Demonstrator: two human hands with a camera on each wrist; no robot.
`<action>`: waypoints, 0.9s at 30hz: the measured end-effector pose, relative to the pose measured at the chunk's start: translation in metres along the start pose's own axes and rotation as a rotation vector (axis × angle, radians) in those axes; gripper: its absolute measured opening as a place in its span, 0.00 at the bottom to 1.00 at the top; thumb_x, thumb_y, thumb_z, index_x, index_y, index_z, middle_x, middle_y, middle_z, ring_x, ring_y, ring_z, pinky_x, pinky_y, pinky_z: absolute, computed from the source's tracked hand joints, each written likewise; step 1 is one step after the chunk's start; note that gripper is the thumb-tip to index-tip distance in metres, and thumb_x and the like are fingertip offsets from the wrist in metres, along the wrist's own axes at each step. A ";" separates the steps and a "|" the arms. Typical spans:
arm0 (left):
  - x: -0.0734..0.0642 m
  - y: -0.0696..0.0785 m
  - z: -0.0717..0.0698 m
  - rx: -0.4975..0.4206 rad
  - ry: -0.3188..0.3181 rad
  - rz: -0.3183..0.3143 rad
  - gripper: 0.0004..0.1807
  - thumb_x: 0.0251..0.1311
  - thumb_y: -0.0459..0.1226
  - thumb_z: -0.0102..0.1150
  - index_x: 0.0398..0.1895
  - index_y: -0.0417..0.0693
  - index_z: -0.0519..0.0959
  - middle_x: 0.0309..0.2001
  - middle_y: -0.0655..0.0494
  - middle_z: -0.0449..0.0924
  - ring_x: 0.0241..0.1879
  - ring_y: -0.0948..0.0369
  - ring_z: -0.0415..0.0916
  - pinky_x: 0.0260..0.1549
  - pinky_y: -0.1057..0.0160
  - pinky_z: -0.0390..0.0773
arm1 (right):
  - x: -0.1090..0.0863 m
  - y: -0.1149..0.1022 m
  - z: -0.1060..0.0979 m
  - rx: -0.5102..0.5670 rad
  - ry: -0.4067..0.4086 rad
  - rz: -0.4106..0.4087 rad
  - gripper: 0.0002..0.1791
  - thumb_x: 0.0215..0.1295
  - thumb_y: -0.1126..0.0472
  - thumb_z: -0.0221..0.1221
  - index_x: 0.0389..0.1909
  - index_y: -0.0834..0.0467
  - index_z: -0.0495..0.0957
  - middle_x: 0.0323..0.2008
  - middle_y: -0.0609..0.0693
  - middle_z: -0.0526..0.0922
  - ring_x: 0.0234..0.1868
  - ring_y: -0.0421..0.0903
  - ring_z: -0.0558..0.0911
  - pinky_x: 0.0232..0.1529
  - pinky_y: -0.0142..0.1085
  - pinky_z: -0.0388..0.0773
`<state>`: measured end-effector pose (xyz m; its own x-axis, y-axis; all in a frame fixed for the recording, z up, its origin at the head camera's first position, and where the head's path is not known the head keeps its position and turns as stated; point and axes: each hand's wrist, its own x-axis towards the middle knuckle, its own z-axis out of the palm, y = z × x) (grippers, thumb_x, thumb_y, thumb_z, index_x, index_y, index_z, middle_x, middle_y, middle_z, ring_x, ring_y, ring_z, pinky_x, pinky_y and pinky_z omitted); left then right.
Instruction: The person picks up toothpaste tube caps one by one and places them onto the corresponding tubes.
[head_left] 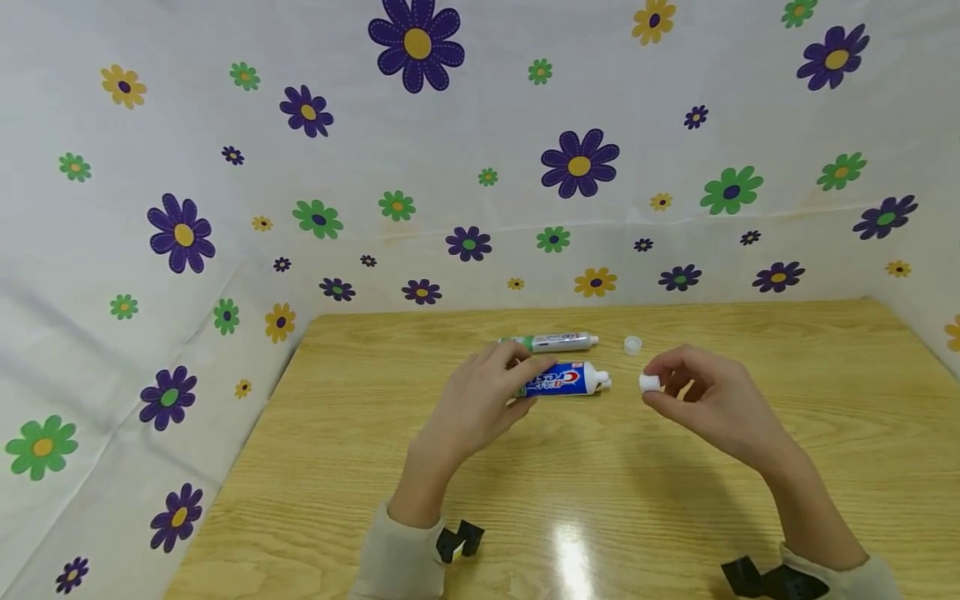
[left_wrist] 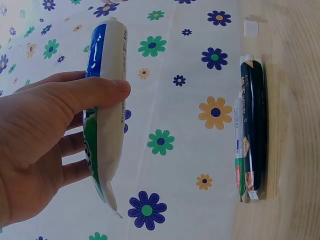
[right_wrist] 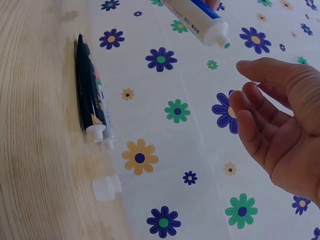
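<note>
Right of centre in the head view, a blue toothpaste tube (head_left: 561, 380) is gripped by the left hand (head_left: 486, 392); farther right, a white cap (head_left: 648, 383) is pinched by the right hand (head_left: 716, 402). Above, a silver tube (head_left: 562, 342) and pale lid (head_left: 633, 344) are seen.

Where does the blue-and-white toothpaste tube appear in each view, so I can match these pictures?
Head: toothpaste tube right of and below centre, held by the left hand, nozzle pointing right.
Left wrist: tube left of centre, nozzle up.
Right wrist: tube at the top edge, right of centre, partly cut off.
Shared landmark: the flower-patterned cloth.
</note>
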<state>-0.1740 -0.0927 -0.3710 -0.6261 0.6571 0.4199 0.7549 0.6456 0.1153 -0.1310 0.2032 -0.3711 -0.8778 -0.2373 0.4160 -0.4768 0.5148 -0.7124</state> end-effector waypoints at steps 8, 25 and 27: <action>0.001 0.004 -0.003 0.031 0.005 0.016 0.28 0.58 0.39 0.71 0.63 0.58 0.77 0.53 0.54 0.79 0.51 0.55 0.77 0.49 0.55 0.81 | 0.002 -0.003 0.007 -0.017 0.047 -0.052 0.14 0.57 0.71 0.70 0.42 0.55 0.82 0.32 0.44 0.82 0.29 0.38 0.78 0.25 0.28 0.78; 0.001 0.007 -0.007 0.063 0.021 0.062 0.28 0.56 0.40 0.73 0.62 0.55 0.78 0.53 0.57 0.81 0.54 0.56 0.77 0.52 0.56 0.80 | 0.002 -0.006 0.013 -0.037 0.066 -0.070 0.16 0.56 0.72 0.70 0.44 0.56 0.82 0.32 0.43 0.81 0.29 0.36 0.78 0.26 0.28 0.78; 0.001 0.008 -0.007 0.052 0.025 0.065 0.28 0.56 0.39 0.73 0.61 0.55 0.78 0.53 0.57 0.81 0.54 0.55 0.77 0.53 0.56 0.80 | 0.001 -0.006 0.013 -0.041 0.070 -0.071 0.16 0.56 0.72 0.70 0.44 0.56 0.82 0.32 0.43 0.81 0.29 0.36 0.78 0.26 0.27 0.78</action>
<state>-0.1671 -0.0894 -0.3632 -0.5702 0.6887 0.4478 0.7823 0.6217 0.0400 -0.1301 0.1890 -0.3741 -0.8360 -0.2172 0.5039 -0.5341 0.5328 -0.6564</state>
